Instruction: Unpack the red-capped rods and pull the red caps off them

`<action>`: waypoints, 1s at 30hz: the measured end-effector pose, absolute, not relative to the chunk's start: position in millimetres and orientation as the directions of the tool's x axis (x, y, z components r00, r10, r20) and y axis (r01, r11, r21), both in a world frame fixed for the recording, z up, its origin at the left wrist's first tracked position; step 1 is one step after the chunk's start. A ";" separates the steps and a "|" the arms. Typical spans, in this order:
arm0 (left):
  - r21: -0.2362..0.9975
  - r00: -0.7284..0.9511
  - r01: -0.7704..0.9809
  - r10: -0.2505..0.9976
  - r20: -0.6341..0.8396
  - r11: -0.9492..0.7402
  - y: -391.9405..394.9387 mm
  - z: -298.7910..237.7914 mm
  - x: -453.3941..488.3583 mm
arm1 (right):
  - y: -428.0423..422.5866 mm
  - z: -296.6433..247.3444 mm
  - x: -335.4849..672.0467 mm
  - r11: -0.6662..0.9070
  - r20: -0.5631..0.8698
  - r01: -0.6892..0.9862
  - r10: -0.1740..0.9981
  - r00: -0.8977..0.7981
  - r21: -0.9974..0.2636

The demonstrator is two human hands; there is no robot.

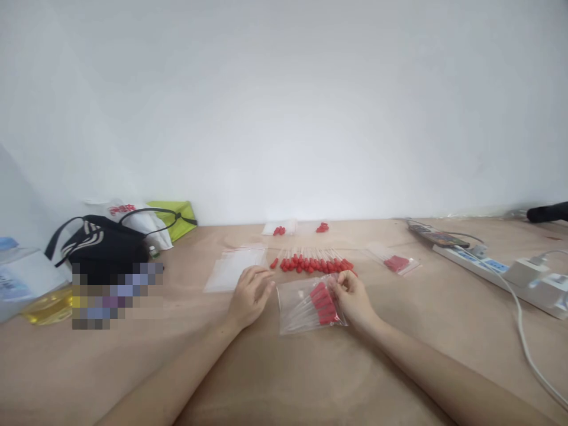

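Note:
A clear zip bag [295,302] lies on the table between my hands, with several droppers inside, their red bulbs [326,305] toward the right. My right hand [352,296] pinches the upper right corner of this bag, by its seal. Just left of the bag rests my left hand [252,296], fingers spread and holding nothing. Behind that hand is a stack of flat clear zip bags [222,273]. Beyond the filled bag, loose droppers [310,263] lie in a row, clear stems pointing away and red bulbs toward me.
Another bag of droppers [397,264] lies to the right. Farther back are two small groups of red bulbs [279,231]. A power strip [492,272] with chargers, a phone [437,235] and a white cable occupy the right; a black bag [106,248] and bottle [31,278] the left.

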State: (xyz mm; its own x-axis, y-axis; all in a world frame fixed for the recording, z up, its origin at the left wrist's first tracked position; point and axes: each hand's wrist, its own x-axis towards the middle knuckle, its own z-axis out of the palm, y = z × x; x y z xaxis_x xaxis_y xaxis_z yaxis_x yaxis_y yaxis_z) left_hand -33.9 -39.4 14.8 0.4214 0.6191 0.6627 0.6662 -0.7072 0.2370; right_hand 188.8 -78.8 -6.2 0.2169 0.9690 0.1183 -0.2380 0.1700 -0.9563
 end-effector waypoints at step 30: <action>0.297 0.777 0.323 0.431 0.459 -0.899 -41.9 20.3 36.5 | -80.2 -11.2 209.2 -0.089 -0.081 -0.120 0.994 -0.070 -0.989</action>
